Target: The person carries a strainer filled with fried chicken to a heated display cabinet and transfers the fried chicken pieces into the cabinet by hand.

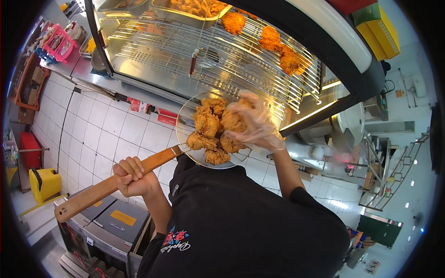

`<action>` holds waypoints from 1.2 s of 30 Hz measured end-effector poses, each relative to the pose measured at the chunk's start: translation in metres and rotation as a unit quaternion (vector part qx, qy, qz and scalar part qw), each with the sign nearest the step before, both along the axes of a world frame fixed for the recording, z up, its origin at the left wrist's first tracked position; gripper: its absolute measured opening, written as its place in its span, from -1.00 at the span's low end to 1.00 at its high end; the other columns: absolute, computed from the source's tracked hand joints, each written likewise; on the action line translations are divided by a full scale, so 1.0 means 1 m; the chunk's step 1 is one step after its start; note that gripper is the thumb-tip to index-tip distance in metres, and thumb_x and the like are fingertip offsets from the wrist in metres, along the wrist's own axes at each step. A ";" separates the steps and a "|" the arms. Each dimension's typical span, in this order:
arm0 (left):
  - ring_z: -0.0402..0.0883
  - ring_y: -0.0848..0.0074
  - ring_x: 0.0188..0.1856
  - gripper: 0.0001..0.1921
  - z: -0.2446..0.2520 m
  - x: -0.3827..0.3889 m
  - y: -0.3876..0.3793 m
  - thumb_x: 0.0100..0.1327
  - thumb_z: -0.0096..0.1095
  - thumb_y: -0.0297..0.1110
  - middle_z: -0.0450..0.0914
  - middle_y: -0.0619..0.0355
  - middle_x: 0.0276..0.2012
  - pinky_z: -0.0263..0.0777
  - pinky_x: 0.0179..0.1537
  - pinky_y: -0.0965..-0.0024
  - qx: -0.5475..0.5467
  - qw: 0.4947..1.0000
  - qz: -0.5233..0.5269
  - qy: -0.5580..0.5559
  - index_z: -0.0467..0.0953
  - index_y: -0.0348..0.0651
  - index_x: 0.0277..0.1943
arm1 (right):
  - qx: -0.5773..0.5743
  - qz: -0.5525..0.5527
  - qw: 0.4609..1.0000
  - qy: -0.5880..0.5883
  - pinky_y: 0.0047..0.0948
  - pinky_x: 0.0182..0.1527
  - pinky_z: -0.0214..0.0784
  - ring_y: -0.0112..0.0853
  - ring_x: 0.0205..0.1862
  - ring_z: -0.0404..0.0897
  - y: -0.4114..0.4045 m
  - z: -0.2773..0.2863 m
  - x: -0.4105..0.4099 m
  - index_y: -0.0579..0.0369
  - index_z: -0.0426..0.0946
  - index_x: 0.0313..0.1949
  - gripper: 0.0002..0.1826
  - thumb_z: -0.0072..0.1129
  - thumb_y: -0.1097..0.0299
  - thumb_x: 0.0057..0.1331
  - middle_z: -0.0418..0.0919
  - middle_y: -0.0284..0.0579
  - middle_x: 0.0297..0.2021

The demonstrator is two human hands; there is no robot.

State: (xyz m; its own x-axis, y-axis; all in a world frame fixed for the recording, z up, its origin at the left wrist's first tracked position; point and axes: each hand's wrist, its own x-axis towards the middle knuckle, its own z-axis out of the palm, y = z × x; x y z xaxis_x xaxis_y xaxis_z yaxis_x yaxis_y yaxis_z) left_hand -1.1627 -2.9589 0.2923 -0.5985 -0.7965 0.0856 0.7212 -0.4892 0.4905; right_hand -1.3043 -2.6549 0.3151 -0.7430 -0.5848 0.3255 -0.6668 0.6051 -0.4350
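My left hand point(135, 176) grips the wooden handle point(94, 193) of a round wire skimmer point(179, 121). Several pieces of golden-brown fried chicken point(207, 121) lie in its basket. My right hand point(255, 121), in a clear plastic glove, is over the right side of the basket with its fingers around a piece of fried chicken point(233, 120); the glove is slightly blurred. Just beyond the skimmer stands a lit display warmer with wire racks point(222, 57). Redder fried chicken pieces point(289, 60) rest on the upper rack at the right.
Metal trays point(208, 21) of fried food stand at the back of the warmer. Its black frame point(318, 120) slopes close to my right hand. A grey fryer-like appliance point(118, 222) stands below my left hand. A pink basket point(59, 43) and yellow bucket point(44, 184) are at the left.
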 end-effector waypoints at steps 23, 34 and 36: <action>0.01 0.62 -0.74 -0.79 -0.005 0.003 -0.001 -0.19 -0.11 -0.49 0.06 0.28 -0.78 0.04 -0.67 0.58 -0.006 1.000 -0.019 0.013 0.02 0.01 -0.65 | -0.360 -0.171 0.897 -0.193 -0.34 0.19 0.37 -0.33 0.13 0.47 0.073 -0.023 -0.146 0.14 0.40 0.17 -0.45 0.33 0.44 0.18 0.52 -0.07 0.04; 0.02 0.60 -0.75 -0.78 -0.011 0.004 -0.004 -0.23 -0.07 -0.47 0.08 0.25 -0.80 -0.01 -0.66 0.57 0.009 1.000 -0.012 0.005 0.02 0.01 -0.66 | -0.161 -0.259 0.948 0.085 -0.33 0.17 0.37 -0.31 0.12 0.46 0.096 -0.031 -0.154 0.15 0.39 0.16 -0.48 0.30 0.44 0.19 0.52 -0.05 0.03; 0.03 0.60 -0.75 -0.78 -0.011 0.004 -0.004 -0.23 -0.08 -0.47 0.08 0.25 -0.80 -0.01 -0.67 0.57 0.006 1.000 -0.010 0.005 0.02 0.01 -0.66 | -0.147 -0.269 0.945 0.113 -0.33 0.17 0.37 -0.30 0.12 0.46 0.094 -0.036 -0.151 0.16 0.39 0.16 -0.48 0.29 0.44 0.20 0.52 -0.05 0.03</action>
State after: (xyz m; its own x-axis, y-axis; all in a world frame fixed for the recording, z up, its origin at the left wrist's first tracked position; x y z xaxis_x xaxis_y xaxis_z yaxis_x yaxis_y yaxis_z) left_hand -1.1589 -2.9633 0.2814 -0.6134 -0.7856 0.0813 0.7159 -0.5096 0.4773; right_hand -1.4553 -2.5610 0.2789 -0.7990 -0.0022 0.6014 -0.3938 0.7578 -0.5203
